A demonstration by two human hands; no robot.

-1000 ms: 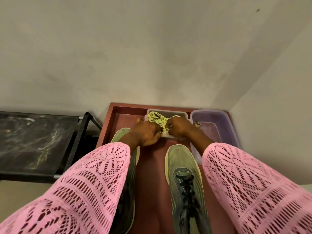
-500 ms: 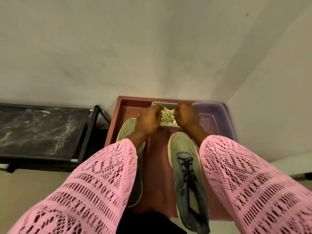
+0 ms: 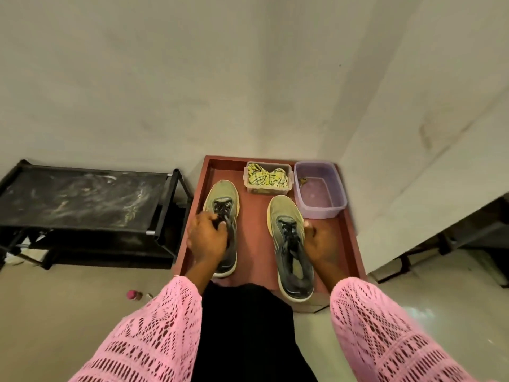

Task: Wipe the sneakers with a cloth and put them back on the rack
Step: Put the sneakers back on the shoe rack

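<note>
Both hands having left cloth (image 3: 266, 177) in tub | left hand (image 3: 207, 238) gripping left sneaker (image 3: 223, 213) laces, right hand (image 3: 319, 242) curling at right sneaker (image 3: 289, 244) side | sneakers lying mid-tray (image 3: 253, 230), olive-grey, grimy

sneakers (image 3: 289, 244): soft cloth, dull green and gray (a bit worn)
cloth (image 3: 266, 176): crumpled yellow fabric
tub (image 3: 319, 194): see-through purple plastic
tray (image 3: 253, 238): smooth red-brown
rack (image 3: 82, 197): black metal bars, dusty top
sleeves (image 3: 154, 340): pink holey knit
</note>
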